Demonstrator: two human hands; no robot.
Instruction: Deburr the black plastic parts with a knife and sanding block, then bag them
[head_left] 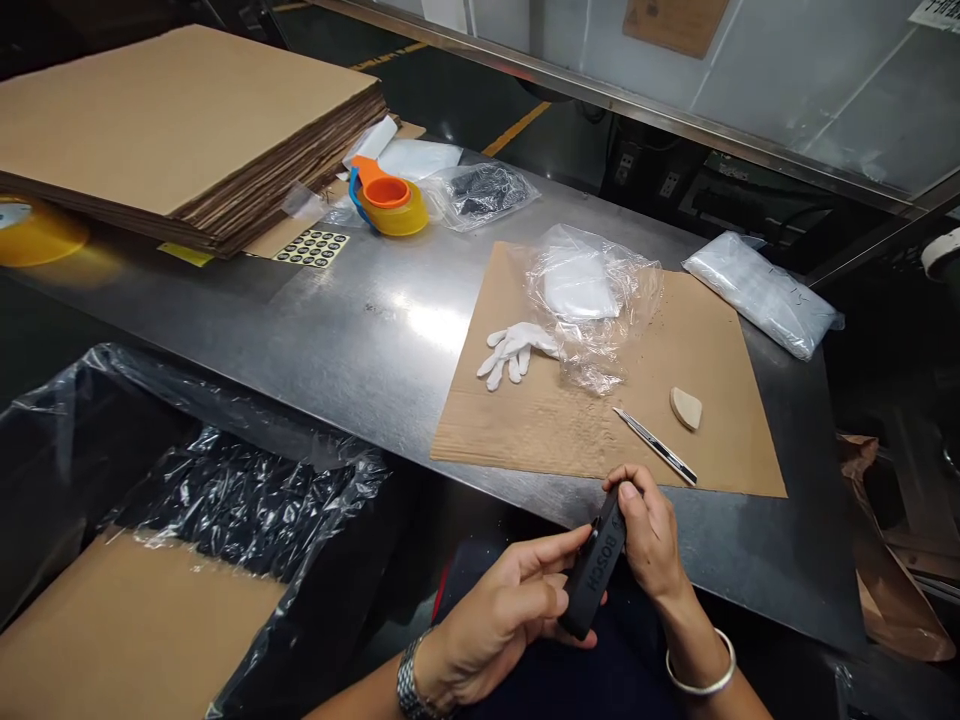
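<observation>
Table: we look down on a steel worktable [360, 330] running from upper left to lower right.
Cardboard stack: flat sheets [172, 120] piled at the far left.
Lined box: a carton with black plastic lining [225, 500] at the lower left, partly cut off by the frame.
Cardboard mat: a brown sheet [585, 420] on the table holds a crumpled clear bag [592, 300], a white glove [517, 350], a slim utility knife [655, 447] and a small tan wedge [685, 408].
Tape dispenser: orange and yellow [386, 200], beyond the mat.
Black part: we hold a black moulded piece [592, 580] below the table's near edge, over our lap. Its long axis tilts from lower left to upper right, the upper end toward the table. Pale raised letters read BOSCH along it.
Left hand: our left hand [502, 620] grips the lower end, thumb on top.
Right hand: our right hand [649, 535] pinches the upper end.
Hard to make out: the fingers hide both ends, so we cannot tell the part's full shape.
</observation>
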